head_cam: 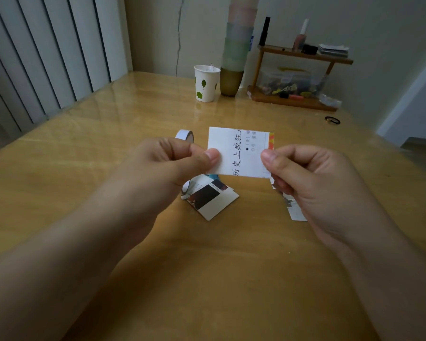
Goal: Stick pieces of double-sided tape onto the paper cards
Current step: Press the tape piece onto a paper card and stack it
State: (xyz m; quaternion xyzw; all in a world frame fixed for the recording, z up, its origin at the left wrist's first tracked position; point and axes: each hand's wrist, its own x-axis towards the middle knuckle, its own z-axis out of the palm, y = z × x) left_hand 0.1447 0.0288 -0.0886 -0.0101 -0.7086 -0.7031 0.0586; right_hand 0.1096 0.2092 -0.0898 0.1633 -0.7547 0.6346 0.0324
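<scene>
Your left hand (172, 161) pinching left edge of paper card (239, 152), right hand (303, 173) pinching right edge, card lifted above table (108, 168). Tape roll (185, 136) lying behind left hand. Step looking like checking card; next needing 1 hand freeing for tape.

Single head-worn wide-angle view, looking forward and down across the table (108, 173), hands close in front, far wall beyond
</scene>
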